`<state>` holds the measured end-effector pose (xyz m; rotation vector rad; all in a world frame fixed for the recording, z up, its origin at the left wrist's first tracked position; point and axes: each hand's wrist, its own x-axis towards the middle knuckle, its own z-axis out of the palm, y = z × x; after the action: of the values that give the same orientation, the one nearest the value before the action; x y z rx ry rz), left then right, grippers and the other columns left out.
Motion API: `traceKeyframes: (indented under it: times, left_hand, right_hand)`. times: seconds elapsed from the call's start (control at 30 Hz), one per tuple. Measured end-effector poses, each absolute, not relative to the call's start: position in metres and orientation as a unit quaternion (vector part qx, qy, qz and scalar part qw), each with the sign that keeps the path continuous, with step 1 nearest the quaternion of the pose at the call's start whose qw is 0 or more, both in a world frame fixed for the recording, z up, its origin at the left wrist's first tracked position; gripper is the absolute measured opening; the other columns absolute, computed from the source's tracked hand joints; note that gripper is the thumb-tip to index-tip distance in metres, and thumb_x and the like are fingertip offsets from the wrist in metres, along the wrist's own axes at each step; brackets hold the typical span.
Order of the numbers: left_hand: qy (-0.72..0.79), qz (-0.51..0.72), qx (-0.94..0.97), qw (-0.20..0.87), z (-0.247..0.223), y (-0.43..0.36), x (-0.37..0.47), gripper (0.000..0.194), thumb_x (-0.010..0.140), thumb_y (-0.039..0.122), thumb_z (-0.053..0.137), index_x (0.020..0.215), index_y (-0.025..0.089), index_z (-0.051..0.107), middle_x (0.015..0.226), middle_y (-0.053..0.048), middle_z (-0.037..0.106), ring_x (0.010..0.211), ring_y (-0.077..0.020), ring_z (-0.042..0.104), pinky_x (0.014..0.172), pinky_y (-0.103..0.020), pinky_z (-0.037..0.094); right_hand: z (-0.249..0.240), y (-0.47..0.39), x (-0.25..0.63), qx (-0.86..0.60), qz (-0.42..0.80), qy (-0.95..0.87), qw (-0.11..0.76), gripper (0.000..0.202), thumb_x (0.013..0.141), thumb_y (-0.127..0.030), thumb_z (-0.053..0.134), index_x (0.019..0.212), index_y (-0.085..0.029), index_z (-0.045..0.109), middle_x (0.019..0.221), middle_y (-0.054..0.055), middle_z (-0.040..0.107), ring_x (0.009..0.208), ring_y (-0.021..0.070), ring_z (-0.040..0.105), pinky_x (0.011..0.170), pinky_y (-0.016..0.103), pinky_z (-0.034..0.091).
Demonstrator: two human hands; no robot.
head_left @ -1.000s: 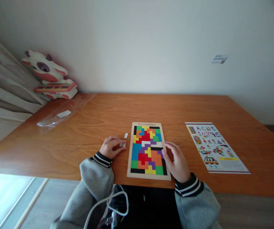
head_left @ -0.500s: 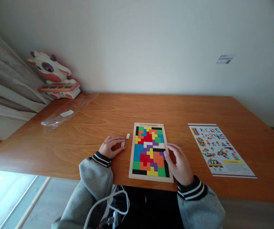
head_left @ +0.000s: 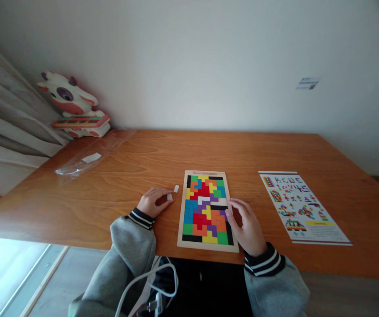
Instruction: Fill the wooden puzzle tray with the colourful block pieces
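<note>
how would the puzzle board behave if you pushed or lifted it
The puzzle board lies flat, so it would likely slide rather than tip. Its straight frame suggests stiffness. The many separate coloured pieces inside might shift or spill if it tilted.

The left forearm [head_left: 125, 251] is angled forward and inward, with the left hand [head_left: 151, 202] held palm down, its fingers bent toward the thumb, while the right forearm [head_left: 273, 284] is slanted forward and leftward, the right hand [head_left: 249, 229] being held half curled, thumb and forefinger parted.
</note>
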<state>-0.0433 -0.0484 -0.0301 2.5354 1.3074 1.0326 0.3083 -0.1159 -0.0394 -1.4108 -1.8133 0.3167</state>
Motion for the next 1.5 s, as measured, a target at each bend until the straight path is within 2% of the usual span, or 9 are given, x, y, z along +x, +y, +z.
traceKeyframes:
  times: [0.27,0.5,0.63,0.73,0.87,1.07,1.23,1.33,1.5]
  left_hand:
    - [0.4,0.354,0.84,0.095,-0.022,-0.025,-0.038,0.024,0.09,0.039,0.067,0.107,0.023,0.073,0.102,-0.005,0.078,0.095,-0.0197,0.073,0.089,-0.035,0.059]
    - [0.356,0.337,0.863,0.123,-0.027,0.001,-0.037,0.025,0.09,0.04,0.066,0.106,0.022,0.075,0.1,-0.006,0.078,0.094,-0.0193,0.073,0.087,-0.034,0.059]
    - [0.339,0.32,0.875,0.126,-0.031,0.003,-0.037,0.023,0.092,0.036,0.065,0.109,0.023,0.074,0.109,-0.008,0.077,0.1,-0.0201,0.071,0.091,-0.037,0.056]
    - [0.338,0.313,0.878,0.13,-0.032,0.005,-0.039,0.029,0.092,0.04,0.065,0.114,0.022,0.072,0.114,-0.009,0.075,0.103,-0.0217,0.071,0.093,-0.04,0.055]
    - [0.352,0.296,0.877,0.137,-0.032,0.005,-0.039,0.031,0.091,0.041,0.066,0.115,0.023,0.072,0.107,-0.008,0.077,0.098,-0.0209,0.072,0.092,-0.038,0.057]
    - [0.352,0.33,0.87,0.102,-0.032,0.002,-0.038,0.024,0.09,0.039,0.066,0.105,0.022,0.075,0.098,-0.006,0.078,0.091,-0.0194,0.074,0.087,-0.034,0.061]
    - [0.331,0.354,0.869,0.102,-0.024,-0.009,-0.029,0.024,0.087,0.038,0.071,0.104,0.021,0.075,0.094,-0.005,0.079,0.085,-0.0183,0.075,0.081,-0.031,0.062]
    - [0.3,0.386,0.864,0.121,-0.02,-0.023,-0.012,0.025,0.086,0.036,0.074,0.105,0.021,0.073,0.094,-0.006,0.078,0.086,-0.0183,0.074,0.08,-0.031,0.063]
    - [0.244,0.37,0.878,0.179,-0.019,-0.043,0.02,0.028,0.087,0.038,0.073,0.109,0.021,0.072,0.097,-0.008,0.078,0.086,-0.019,0.074,0.08,-0.033,0.063]
  right_hand:
    - [-0.038,-0.116,0.307,-0.559,0.123,-0.714,0.404,0.028,0.098,-0.04,0.052,0.12,-0.024,0.059,0.121,0.012,0.065,0.115,0.029,0.061,0.101,0.053,0.051]
    - [-0.037,-0.116,0.306,-0.566,0.12,-0.709,0.403,0.028,0.098,-0.04,0.052,0.12,-0.024,0.06,0.121,0.012,0.064,0.115,0.0289,0.061,0.1,0.053,0.051]
    - [-0.037,-0.117,0.307,-0.565,0.122,-0.711,0.4,0.028,0.098,-0.038,0.053,0.121,-0.023,0.059,0.122,0.012,0.064,0.116,0.0283,0.06,0.101,0.052,0.051]
    - [-0.037,-0.117,0.308,-0.567,0.122,-0.71,0.4,0.028,0.098,-0.038,0.053,0.121,-0.023,0.059,0.122,0.012,0.063,0.117,0.0282,0.06,0.101,0.052,0.051]
    - [-0.037,-0.116,0.307,-0.568,0.122,-0.708,0.401,0.029,0.098,-0.04,0.052,0.121,-0.024,0.059,0.121,0.012,0.064,0.116,0.0284,0.061,0.101,0.052,0.051]
    - [-0.034,-0.116,0.306,-0.572,0.119,-0.707,0.399,0.028,0.098,-0.039,0.052,0.121,-0.024,0.059,0.12,0.012,0.065,0.114,0.028,0.061,0.099,0.051,0.052]
    - [-0.034,-0.117,0.306,-0.571,0.114,-0.709,0.398,0.028,0.098,-0.038,0.053,0.121,-0.024,0.059,0.12,0.012,0.065,0.114,0.0278,0.061,0.099,0.05,0.052]
    - [-0.035,-0.117,0.305,-0.571,0.098,-0.717,0.388,0.03,0.098,-0.036,0.053,0.125,-0.023,0.058,0.123,0.012,0.065,0.117,0.0282,0.061,0.101,0.051,0.05]
    - [-0.034,-0.118,0.303,-0.557,0.072,-0.75,0.349,0.04,0.099,-0.033,0.052,0.137,-0.024,0.051,0.128,0.012,0.066,0.117,0.0286,0.062,0.101,0.052,0.05]
